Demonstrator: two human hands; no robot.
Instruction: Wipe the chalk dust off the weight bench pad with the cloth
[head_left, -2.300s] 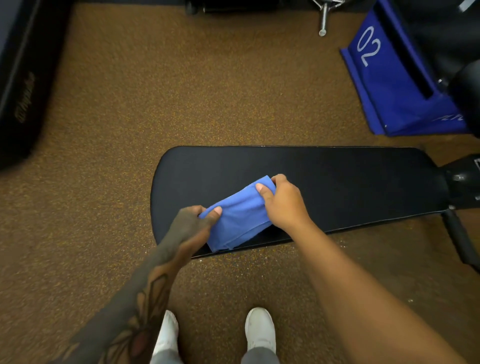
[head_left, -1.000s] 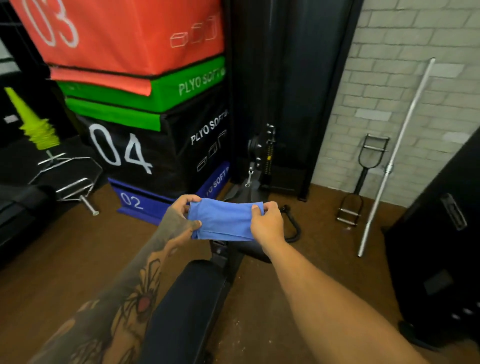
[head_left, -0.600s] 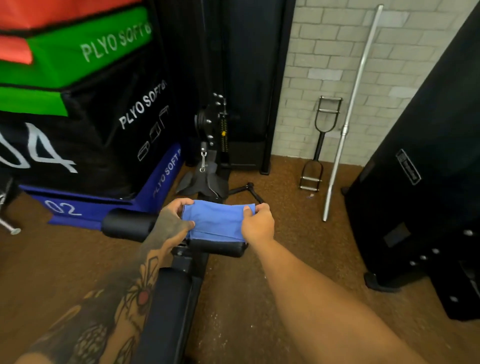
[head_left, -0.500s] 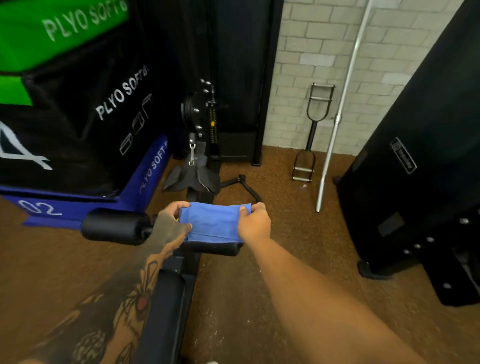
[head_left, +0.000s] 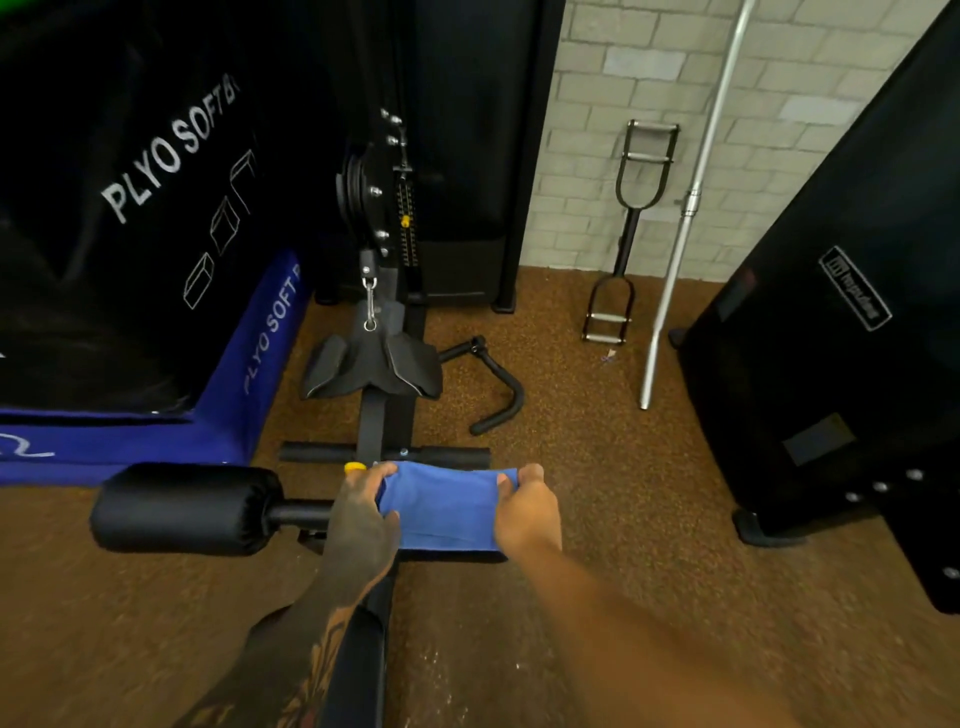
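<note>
A folded blue cloth (head_left: 444, 506) is stretched between both hands at the foot end of the bench. My left hand (head_left: 361, 512) grips its left edge and my right hand (head_left: 527, 512) grips its right edge. The cloth lies over the right black foam roller, which is almost wholly hidden; only a dark strip shows under it. The left foam roller (head_left: 184, 506) is bare. The black bench pad (head_left: 356, 670) shows only as a narrow strip at the bottom, partly behind my left forearm.
Stacked plyo boxes (head_left: 156, 218) stand at the left, a black cable machine (head_left: 395, 208) ahead. A curved black handle (head_left: 498, 405) and a pair of grey straps (head_left: 374, 364) lie on the brown floor. A steel bar (head_left: 691, 208) and a grip attachment (head_left: 628, 228) lean on the brick wall. A black cabinet (head_left: 841, 364) stands at the right.
The cloth left the bench pad, and my view swung from the pad to the bench's foot end. Both hands brought the cloth down onto the right foam roller.
</note>
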